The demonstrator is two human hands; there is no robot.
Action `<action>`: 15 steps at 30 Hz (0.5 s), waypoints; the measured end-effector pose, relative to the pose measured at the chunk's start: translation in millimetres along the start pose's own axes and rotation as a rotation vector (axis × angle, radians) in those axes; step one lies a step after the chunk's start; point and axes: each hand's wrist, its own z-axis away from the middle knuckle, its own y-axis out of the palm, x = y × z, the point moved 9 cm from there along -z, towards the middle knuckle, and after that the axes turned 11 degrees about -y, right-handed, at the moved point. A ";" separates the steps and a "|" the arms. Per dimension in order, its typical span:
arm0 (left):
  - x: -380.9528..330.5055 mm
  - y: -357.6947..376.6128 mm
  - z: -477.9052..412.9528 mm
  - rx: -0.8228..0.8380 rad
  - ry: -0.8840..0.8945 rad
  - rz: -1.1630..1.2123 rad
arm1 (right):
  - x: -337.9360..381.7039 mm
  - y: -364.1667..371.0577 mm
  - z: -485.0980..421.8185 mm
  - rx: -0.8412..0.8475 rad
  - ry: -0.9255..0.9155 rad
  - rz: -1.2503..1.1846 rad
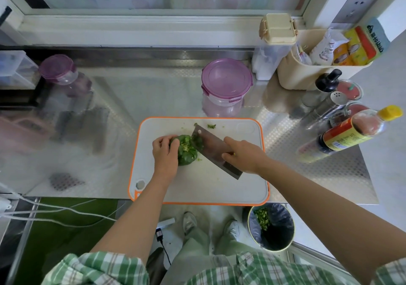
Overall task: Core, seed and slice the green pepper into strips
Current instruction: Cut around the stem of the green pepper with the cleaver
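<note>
Pepper (186, 153) at the centre of the board (197, 188), its top cut open, with pale seeds and core showing inside and the body otherwise in one piece. The left hand (164, 151) grips it from the board's left side, fingers curled over the edge of the opening. The right hand (242, 156) is clamped on the handle of a cleaver (212, 145). The blade slants across the board's middle, its front end against the pepper's right flank. How deep it bites cannot be told.

By this showing, coring is under way but not finished. The stem cap appears to be off, yet the seed mass sits in place. Seeding and all the slicing are left to do, and no strips lie on the board.

Small green scraps (211, 126) lie near the board's far edge, with a few crumbs just beside the pepper. On the floor below the board's near right corner, a bin (283, 238) holds green trimmings. Whether they came from this pepper cannot be told. A jar (226, 82) with a purple lid stands just beyond the board's far edge, and a bottle (345, 134) lies well to the board's right among other condiments.
</note>
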 end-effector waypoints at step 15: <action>6.7 -19.2 -9.0 0.017 0.010 -0.036 | 17.5 0.2 -22.9 -0.193 0.012 0.087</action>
